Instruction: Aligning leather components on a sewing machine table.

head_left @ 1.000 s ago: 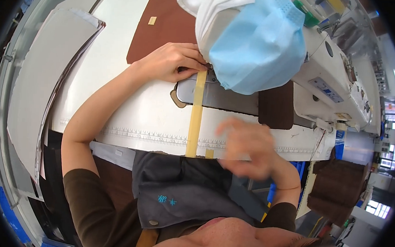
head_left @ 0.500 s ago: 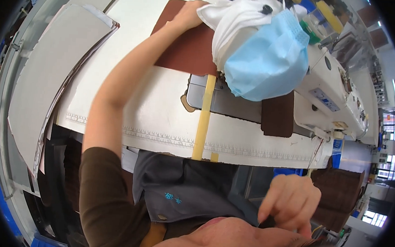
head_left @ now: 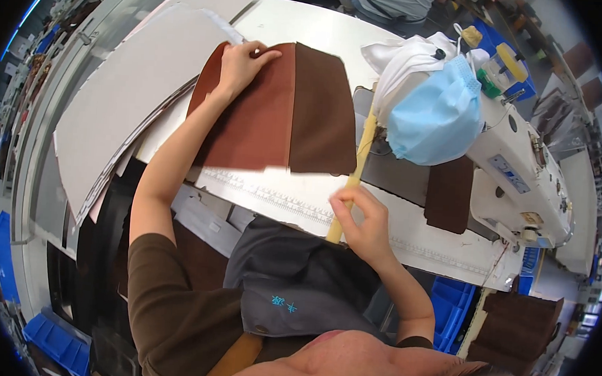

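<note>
A panel of leather-like material (head_left: pixel 253 130), reddish brown on the left and darker brown on the right of a straight seam, lies over the white table near the sewing machine. My left hand (head_left: pixel 243 66) grips its far left edge, fingers curled around the material. Close to the panel's near right corner, my right hand (head_left: pixel 367 226) is closed in a pinch above a yellow tape strip (head_left: pixel 362 154). Whether anything is between those fingertips cannot be made out. A white cloth (head_left: pixel 397 73) and a light blue face mask (head_left: pixel 435 117) cover the machine's head.
Large grey sheets (head_left: pixel 135 88) are stacked on the left. The sewing machine (head_left: pixel 516 160) stands on the right, with a dark brown piece (head_left: pixel 448 197) beside it. A printed ruler (head_left: pixel 273 199) runs along the table's near edge. Blue bins (head_left: pixel 450 311) sit below.
My left hand has drawn the panel left and nearer, so its darker right part now shows. My right hand has risen from below the table edge to the yellow tape.
</note>
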### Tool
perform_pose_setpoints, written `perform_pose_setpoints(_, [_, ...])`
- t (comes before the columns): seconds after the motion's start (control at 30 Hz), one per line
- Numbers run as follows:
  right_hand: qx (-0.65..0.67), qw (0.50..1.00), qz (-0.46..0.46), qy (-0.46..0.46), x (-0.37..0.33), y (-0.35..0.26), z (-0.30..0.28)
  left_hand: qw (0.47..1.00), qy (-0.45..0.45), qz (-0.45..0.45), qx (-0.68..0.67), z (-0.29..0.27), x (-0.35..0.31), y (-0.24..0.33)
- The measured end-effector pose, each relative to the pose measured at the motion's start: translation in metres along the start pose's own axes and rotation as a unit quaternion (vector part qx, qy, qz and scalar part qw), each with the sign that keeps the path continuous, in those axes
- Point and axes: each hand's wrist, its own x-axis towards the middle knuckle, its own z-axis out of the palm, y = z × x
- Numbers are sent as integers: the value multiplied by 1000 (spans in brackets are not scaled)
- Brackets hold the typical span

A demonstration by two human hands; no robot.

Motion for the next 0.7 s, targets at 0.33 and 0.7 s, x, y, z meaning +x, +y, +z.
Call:
perform_pose_setpoints(0.33, [-6,992,28,-125,12,-29,95,979,120,-84,-141,-108,-163,94])
perform_pose_setpoints(0.7, [-111,904,-240,-336,-32,-50,142,703,285,-488,-432,-146,-335,-23])
